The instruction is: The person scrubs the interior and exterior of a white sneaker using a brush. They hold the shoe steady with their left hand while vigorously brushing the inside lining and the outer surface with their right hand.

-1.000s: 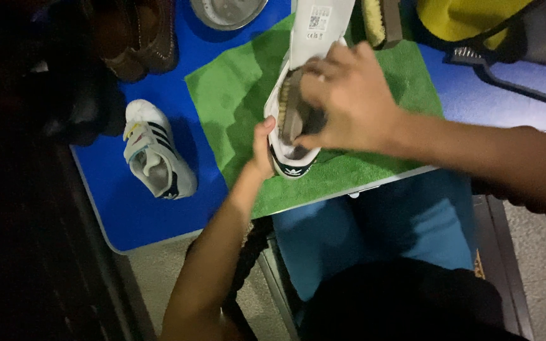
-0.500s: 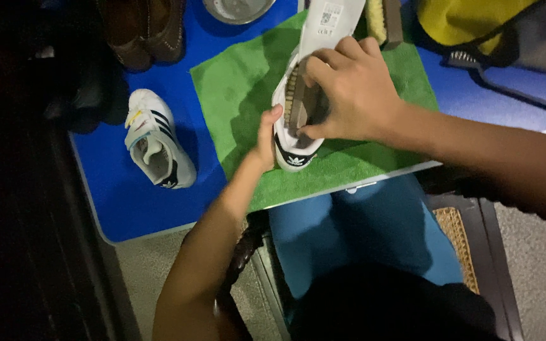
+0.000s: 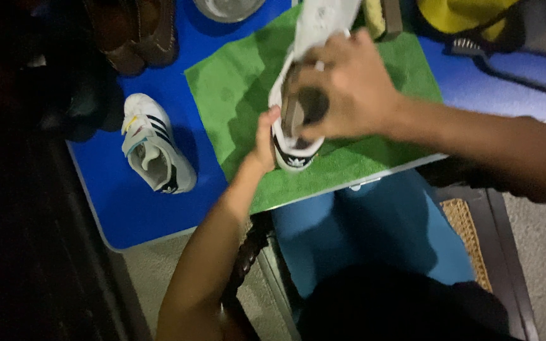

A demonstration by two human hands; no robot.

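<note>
At the frame's centre I have my left hand pinching the heel of a white shoe, steadying it on the green mat. My right hand closes over a brush pressed to its side. One more white shoe lies left on the blue desk; two brown shoes sit upper left.

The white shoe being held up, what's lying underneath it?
Under the white shoe lies a green mat, spread on a blue table. The right hand and left hand grip the shoe and cover its middle, so the mat directly beneath is hidden.
</note>
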